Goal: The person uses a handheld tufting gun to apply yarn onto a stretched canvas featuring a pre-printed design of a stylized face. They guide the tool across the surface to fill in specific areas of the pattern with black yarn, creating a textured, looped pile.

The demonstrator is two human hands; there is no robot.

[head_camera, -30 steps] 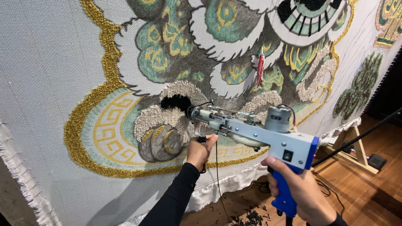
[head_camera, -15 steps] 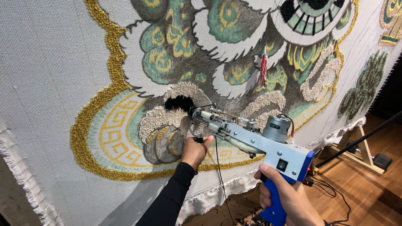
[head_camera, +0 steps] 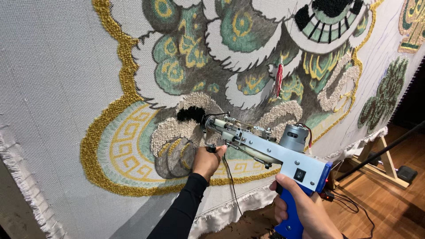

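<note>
Tufting gun [head_camera: 265,150]: body bare brushed metal, matt silver; motor can smooth metal; grip glossy blue plastic, held by right hand [head_camera: 305,208]. Left hand [head_camera: 208,160] on the black front handle, sleeve [head_camera: 181,208] matt black knit. Backing cloth [head_camera: 48,66], upper left of frame: coarse grey weave, frayed edge. Tufted yarn areas [head_camera: 121,79]: looped, nubbly, matt. Black patch [head_camera: 191,114] fuzzy. Floor [head_camera: 389,208], lower right: smooth semi-gloss wood.

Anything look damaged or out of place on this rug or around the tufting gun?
Nothing looks damaged. The left hand and right hand hold the tufting gun against the backing cloth; its lower edge is frayed, and a red tassel hangs oddly mid-design.
</note>
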